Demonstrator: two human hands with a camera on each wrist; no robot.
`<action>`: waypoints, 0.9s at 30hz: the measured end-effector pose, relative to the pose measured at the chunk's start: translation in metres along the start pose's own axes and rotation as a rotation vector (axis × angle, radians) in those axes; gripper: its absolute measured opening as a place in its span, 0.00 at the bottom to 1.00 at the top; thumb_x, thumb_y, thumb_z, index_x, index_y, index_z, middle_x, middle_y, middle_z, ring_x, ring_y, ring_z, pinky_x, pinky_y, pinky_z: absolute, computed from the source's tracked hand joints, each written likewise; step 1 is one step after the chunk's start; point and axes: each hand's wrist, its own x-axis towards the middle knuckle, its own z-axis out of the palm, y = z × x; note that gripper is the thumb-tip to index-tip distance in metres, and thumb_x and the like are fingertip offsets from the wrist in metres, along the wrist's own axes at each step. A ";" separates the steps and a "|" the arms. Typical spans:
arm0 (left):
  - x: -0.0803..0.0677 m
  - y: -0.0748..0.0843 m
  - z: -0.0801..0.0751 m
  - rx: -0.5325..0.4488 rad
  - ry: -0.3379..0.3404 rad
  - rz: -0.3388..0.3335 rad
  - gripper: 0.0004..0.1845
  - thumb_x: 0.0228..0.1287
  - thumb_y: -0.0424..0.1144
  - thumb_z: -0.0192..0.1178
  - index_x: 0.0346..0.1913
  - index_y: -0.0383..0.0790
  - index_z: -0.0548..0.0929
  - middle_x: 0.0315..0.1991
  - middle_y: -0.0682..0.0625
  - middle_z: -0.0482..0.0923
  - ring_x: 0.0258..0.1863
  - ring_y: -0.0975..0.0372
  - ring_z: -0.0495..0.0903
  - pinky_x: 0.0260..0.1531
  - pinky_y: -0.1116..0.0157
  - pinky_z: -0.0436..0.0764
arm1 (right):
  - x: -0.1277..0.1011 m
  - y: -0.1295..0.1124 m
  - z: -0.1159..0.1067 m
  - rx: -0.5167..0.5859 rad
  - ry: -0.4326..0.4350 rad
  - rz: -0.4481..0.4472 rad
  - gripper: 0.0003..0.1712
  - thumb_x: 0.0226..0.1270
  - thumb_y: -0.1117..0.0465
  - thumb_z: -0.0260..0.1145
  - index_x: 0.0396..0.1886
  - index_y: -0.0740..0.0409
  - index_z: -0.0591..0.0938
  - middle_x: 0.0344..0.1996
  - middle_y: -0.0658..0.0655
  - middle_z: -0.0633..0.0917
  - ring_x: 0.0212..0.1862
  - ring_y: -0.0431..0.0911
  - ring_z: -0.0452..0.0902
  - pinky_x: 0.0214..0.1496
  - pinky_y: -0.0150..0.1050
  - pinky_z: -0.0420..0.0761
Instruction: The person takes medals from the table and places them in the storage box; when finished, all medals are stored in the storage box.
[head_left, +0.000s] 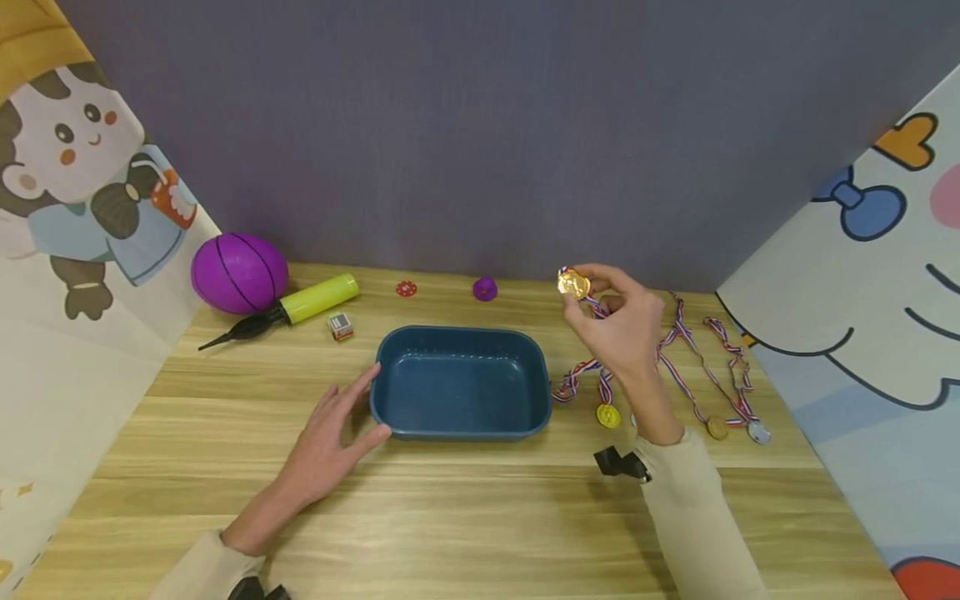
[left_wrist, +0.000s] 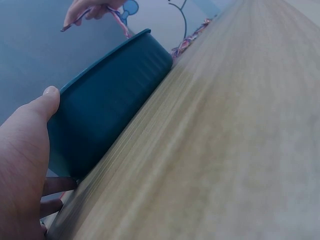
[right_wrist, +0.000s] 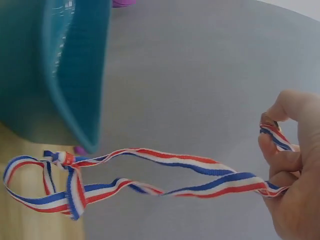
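Note:
My right hand [head_left: 618, 321] pinches a gold medal [head_left: 573, 283] between thumb and fingers, raised to the right of the blue tub. Its red, white and blue ribbon [right_wrist: 175, 162] trails from the hand, knotted at the far end, in the right wrist view. My left hand [head_left: 322, 446] rests with spread fingers at the left end of the dark blue tub [head_left: 461, 437], thumb at the near corner of the rim. Nothing lies inside the tub. Right of it, on the wooden table, lie more ribboned medals: a yellow medal [head_left: 608, 416], a bronze-coloured medal [head_left: 717, 427] and a silver medal [head_left: 759, 432].
A purple ball [head_left: 240, 272] sits at the back left, next to a yellow-green hand pump [head_left: 321, 300] with a black nozzle. A small box [head_left: 341, 326], a red chip [head_left: 406, 288] and a small purple object [head_left: 485, 288] lie behind the tub. A grey panel [head_left: 450, 142] stands behind the table.

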 end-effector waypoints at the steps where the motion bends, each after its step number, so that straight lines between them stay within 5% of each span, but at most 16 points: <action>1: 0.000 0.000 0.000 -0.002 0.000 0.000 0.46 0.78 0.51 0.69 0.91 0.56 0.58 0.84 0.41 0.68 0.79 0.38 0.72 0.85 0.31 0.49 | 0.002 -0.002 -0.001 -0.001 -0.007 -0.005 0.17 0.58 0.65 0.78 0.49 0.61 0.95 0.27 0.61 0.90 0.11 0.29 0.59 0.16 0.23 0.53; 17: -0.001 -0.001 0.000 -0.002 -0.001 -0.007 0.46 0.78 0.51 0.69 0.91 0.57 0.58 0.81 0.38 0.72 0.78 0.37 0.72 0.85 0.30 0.49 | 0.040 -0.054 0.003 0.120 0.015 -0.080 0.17 0.61 0.66 0.78 0.50 0.65 0.93 0.28 0.58 0.88 0.12 0.34 0.66 0.15 0.24 0.62; 27: 0.000 -0.002 0.000 0.001 0.002 -0.003 0.46 0.78 0.52 0.69 0.91 0.58 0.58 0.79 0.38 0.75 0.78 0.37 0.73 0.85 0.30 0.49 | 0.020 -0.065 0.041 0.139 -0.061 -0.117 0.18 0.61 0.63 0.79 0.49 0.66 0.92 0.29 0.61 0.90 0.12 0.37 0.61 0.17 0.27 0.57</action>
